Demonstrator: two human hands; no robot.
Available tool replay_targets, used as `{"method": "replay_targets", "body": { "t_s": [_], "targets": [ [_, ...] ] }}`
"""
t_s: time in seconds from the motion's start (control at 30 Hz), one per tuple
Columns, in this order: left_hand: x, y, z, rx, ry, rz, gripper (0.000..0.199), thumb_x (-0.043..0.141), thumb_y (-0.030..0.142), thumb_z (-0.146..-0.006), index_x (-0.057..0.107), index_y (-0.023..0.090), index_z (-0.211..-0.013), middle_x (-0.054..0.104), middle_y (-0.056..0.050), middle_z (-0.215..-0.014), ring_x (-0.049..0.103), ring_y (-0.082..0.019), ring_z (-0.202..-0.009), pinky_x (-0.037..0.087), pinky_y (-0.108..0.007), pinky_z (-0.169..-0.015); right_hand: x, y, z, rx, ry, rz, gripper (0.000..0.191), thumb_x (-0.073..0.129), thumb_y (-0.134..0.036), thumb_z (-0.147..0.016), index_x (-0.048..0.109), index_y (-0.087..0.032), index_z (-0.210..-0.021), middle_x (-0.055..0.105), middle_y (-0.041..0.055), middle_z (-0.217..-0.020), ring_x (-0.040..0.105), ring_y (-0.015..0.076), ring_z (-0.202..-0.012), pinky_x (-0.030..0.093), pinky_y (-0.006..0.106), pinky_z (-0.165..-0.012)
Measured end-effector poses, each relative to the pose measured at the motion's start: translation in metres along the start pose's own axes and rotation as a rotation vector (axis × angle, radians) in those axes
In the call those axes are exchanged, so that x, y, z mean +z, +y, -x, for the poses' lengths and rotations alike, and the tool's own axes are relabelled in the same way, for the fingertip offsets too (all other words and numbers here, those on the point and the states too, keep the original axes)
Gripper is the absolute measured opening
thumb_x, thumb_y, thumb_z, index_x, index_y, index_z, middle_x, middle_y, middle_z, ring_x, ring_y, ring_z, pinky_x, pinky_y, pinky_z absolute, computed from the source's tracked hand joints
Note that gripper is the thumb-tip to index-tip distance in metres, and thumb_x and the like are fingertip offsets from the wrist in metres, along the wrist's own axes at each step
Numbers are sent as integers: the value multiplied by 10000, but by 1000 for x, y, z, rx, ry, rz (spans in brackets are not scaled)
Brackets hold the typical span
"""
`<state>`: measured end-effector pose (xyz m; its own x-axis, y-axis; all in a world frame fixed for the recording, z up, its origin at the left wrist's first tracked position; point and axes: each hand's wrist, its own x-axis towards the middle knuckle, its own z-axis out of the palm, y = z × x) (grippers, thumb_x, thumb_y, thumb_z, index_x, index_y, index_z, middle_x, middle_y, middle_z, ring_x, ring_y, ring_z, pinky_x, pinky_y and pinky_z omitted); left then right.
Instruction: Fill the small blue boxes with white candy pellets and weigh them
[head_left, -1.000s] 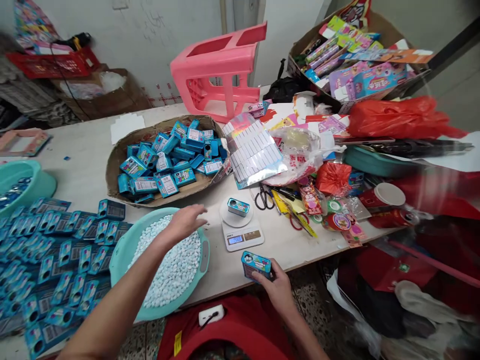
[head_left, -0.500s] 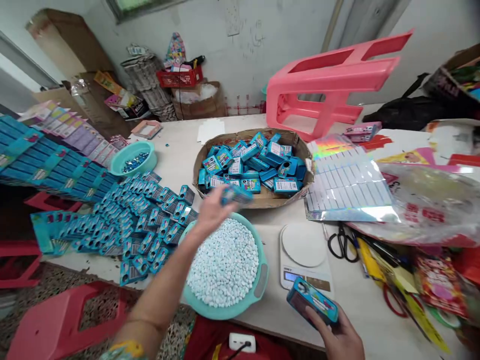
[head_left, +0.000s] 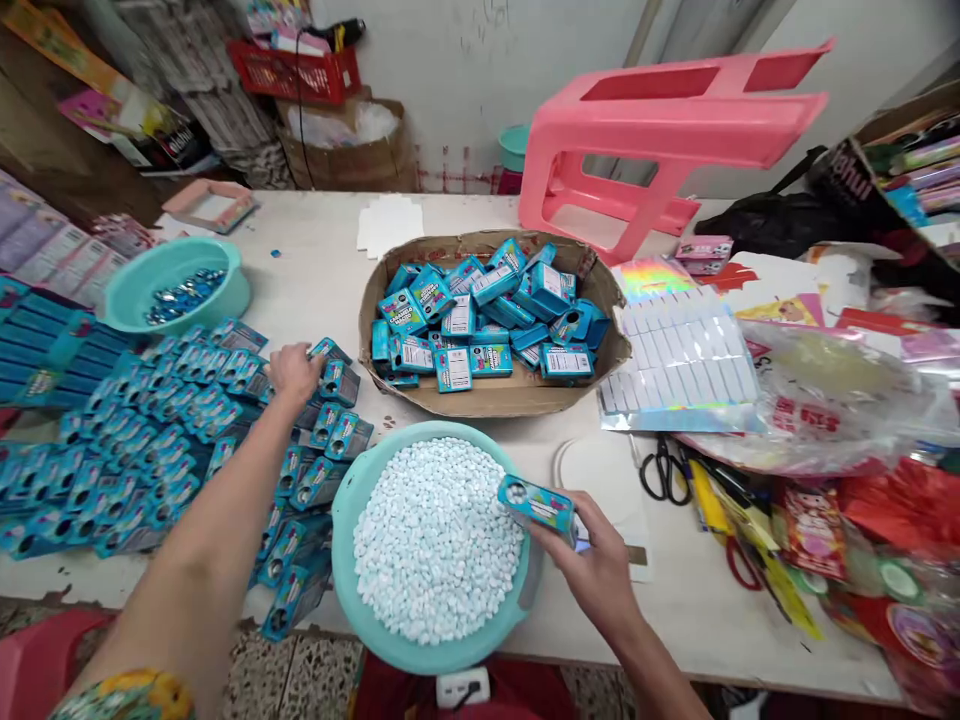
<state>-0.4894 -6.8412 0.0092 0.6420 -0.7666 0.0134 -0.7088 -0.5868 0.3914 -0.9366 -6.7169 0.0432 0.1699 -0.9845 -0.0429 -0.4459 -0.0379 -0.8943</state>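
Observation:
My right hand (head_left: 592, 555) grips a small blue candy box (head_left: 536, 502) over the right rim of a turquoise bowl (head_left: 346, 600). A round hole shows in the box's upturned narrow side. Small white and pale blue candies (head_left: 439, 540) fill the bowl. My left hand (head_left: 294, 374) reaches into the spread of similar boxes at left, fingers curled against a blue box (head_left: 331, 352) at the far edge of the group. Behind the bowl, a cut-down cardboard carton (head_left: 480, 398) holds many blue boxes in a loose heap. A white scale (head_left: 600, 462) is partly behind my right hand.
A turquoise basin (head_left: 232, 290) with shiny blue bits stands at back left. An upturned pink stool (head_left: 536, 165) is behind the carton. Sticker sheets (head_left: 675, 350), black scissors (head_left: 664, 470), a yellow cutter (head_left: 709, 497) and plastic bags (head_left: 840, 385) crowd the right.
My left hand has let go of a box into the carton and moved left to the spread boxes. My right hand has brought its box from beside the scale to the bowl's rim.

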Motion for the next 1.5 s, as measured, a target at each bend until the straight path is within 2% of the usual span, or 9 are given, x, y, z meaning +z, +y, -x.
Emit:
{"method": "replay_targets", "body": {
  "t_s": [0.07, 0.17, 0.23, 0.33, 0.5, 0.7, 0.87, 1.27, 1.5],
  "targets": [
    [-7, 19, 47, 53, 59, 306, 425, 501, 417, -823, 571, 134, -1133, 542, -167, -1247, 415, -307, -1221, 302, -452, -1007, 9, -13, -14, -101, -39, 66, 259, 656, -365, -793, 612, -242, -1017, 631, 56, -927, 593, 229, -864, 481, 338, -747],
    [-9, 62, 145, -63, -386, 1001, 534, 329, 575, -871, 596, 167, -1086, 631, -121, -1109, 566, -235, -1060, 434, -380, -899, 21, -32, -25, -267, -74, 175, 297, 661, -355, -794, 605, -258, -1069, 634, 65, -948, 582, 248, -886, 458, 370, -755],
    [1, 88, 202, -293, -674, 1352, 655, 217, 656, -861, 611, 174, -1065, 653, -127, -1055, 604, -234, -1005, 478, -385, -843, 27, -40, -28, -365, -107, 272, 322, 663, -345, -794, 600, -263, -1098, 641, 65, -954, 579, 251, -888, 434, 369, -750],
    [25, 104, 244, -679, -716, 1643, 480, 358, 550, -880, 635, 158, -874, 663, -109, -865, 645, -208, -857, 520, -333, -746, 34, -41, -28, -431, -174, 447, 317, 675, -347, -785, 612, -257, -1083, 647, 51, -899, 578, 242, -854, 395, 348, -724],
    [46, 90, 247, -898, -612, 1748, 203, 506, 319, -865, 579, 157, -768, 606, -34, -722, 601, -103, -630, 521, -226, -607, 27, -32, -23, -367, -195, 467, 353, 691, -364, -768, 617, -239, -1091, 645, 56, -904, 578, 251, -863, 393, 354, -726],
    [44, 76, 268, -707, -762, 1563, 252, 629, 392, -763, 543, 159, -723, 471, 27, -584, 418, -49, -435, 328, -160, -379, -12, -6, -4, -68, -182, -106, 370, 721, -396, -716, 634, -232, -1036, 651, 49, -972, 600, 238, -910, 476, 362, -799],
    [51, 59, 282, -433, -442, 1061, 367, 658, 513, -669, 597, 151, -679, 469, 28, -548, 392, -80, -459, 281, -205, -409, -44, 61, 9, 212, 91, -430, 478, 794, -362, -602, 613, -206, -1017, 677, 36, -923, 630, 221, -842, 516, 361, -762],
    [59, 69, 292, -370, -441, 907, 370, 659, 507, -627, 605, 149, -704, 493, 22, -583, 384, -81, -478, 264, -204, -417, -76, 134, -8, 230, 286, -392, 547, 794, -356, -554, 602, -171, -1032, 661, 73, -1030, 610, 221, -922, 466, 400, -884],
    [55, 75, 299, -431, -490, 962, 390, 686, 415, -568, 590, 143, -830, 537, 20, -612, 441, -74, -480, 296, -180, -416, -108, 154, 42, 333, 438, -429, 620, 766, -372, -618, 559, -202, -1176, 559, 107, -1280, 544, 227, -1136, 422, 403, -973]
  ]
}}
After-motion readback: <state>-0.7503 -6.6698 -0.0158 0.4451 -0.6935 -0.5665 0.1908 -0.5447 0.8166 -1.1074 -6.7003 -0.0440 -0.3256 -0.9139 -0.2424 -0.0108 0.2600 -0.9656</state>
